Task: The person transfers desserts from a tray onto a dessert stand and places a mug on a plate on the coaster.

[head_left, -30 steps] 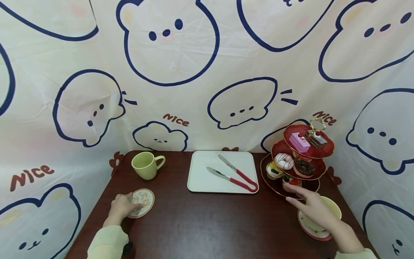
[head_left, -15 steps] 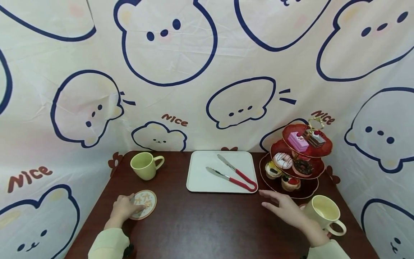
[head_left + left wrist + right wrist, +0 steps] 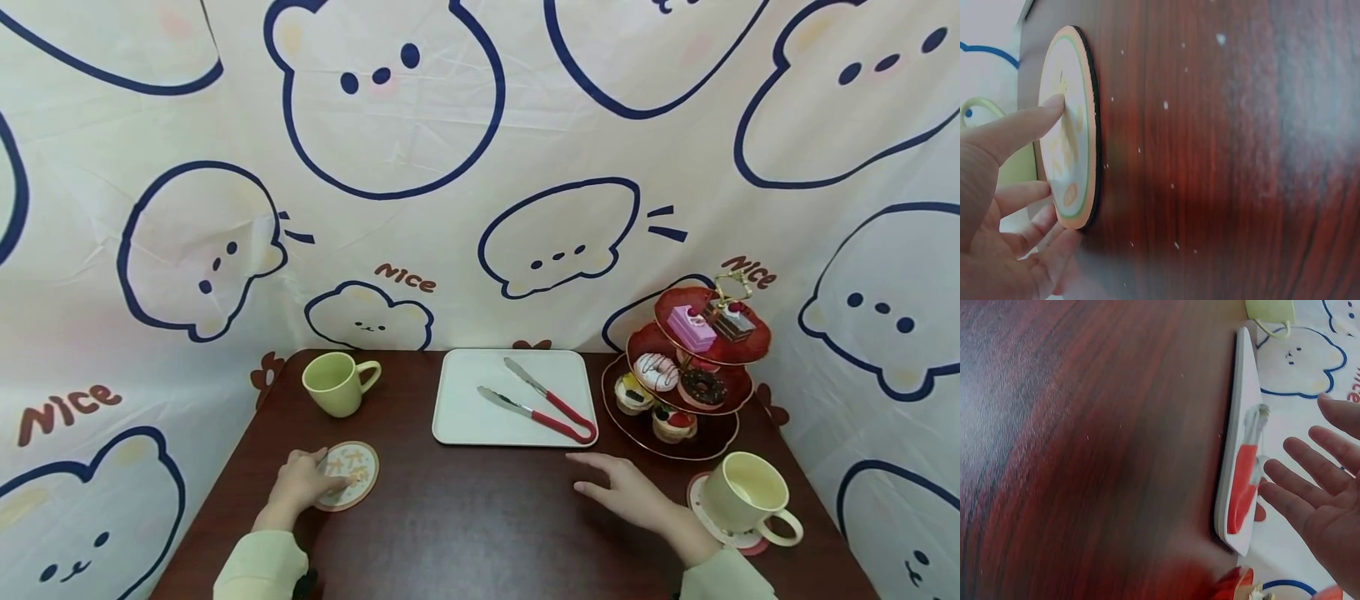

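My left hand [image 3: 303,482] holds a round coaster [image 3: 362,467] on the tabletop at the left. In the left wrist view, the thumb presses the upper face of the coaster [image 3: 1067,181], while the fingers meet its rim. Over the middle right of the table is my right hand [image 3: 624,490], its fingers extended and nothing in its grasp. Beyond those fingers lie red-handled tongs [image 3: 551,417] on a white tray [image 3: 457,425]. A pale green mug [image 3: 742,496] stands on another coaster [image 3: 699,500], to the right of my right hand.
A second green mug [image 3: 333,387] stands at the back left, directly on the dark wooden table [image 3: 465,517]. At the back right rises a three-tier red stand [image 3: 716,429] with cakes, doughnuts and cupcakes. A patterned cloth [image 3: 420,250] hangs behind.
My right hand has moved left, away from the right mug, which is now fully in sight on its coaster. The left hand has slid its coaster a little to the right.
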A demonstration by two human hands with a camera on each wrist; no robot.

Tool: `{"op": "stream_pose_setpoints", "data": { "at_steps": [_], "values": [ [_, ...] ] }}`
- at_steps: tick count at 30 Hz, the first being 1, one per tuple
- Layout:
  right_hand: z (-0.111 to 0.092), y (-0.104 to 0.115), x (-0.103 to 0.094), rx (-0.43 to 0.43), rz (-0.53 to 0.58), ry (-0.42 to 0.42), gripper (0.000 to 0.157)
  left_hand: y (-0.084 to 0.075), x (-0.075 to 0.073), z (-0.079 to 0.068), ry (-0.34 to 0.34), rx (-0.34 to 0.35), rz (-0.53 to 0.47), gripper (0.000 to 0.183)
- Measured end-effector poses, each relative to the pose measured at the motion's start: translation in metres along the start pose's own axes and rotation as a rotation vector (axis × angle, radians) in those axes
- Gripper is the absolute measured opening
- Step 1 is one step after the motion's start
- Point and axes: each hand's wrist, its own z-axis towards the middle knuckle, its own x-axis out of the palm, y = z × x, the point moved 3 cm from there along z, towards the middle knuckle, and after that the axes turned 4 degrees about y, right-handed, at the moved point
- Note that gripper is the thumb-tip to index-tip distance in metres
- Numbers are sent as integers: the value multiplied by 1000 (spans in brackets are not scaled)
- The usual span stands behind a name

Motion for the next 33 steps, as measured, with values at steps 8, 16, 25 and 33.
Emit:
{"op": "stream_pose_setpoints", "data": {
  "at_steps": [8, 16, 25, 33],
  "values": [
    [12, 7, 14, -23, 29, 49, 45, -15, 7, -3, 5, 50, -18, 87],
    [21, 11, 30, -41, 48, 115, 48, -28, 14, -5, 24, 84, -41, 86],
    [31, 18, 44, -46, 13, 178, 50, -42, 21, -5, 45, 123, -51, 84],
    [38, 26, 57, -36, -13, 236, 52, -55, 32, -5, 68, 146, -59, 84]
  ]
}}
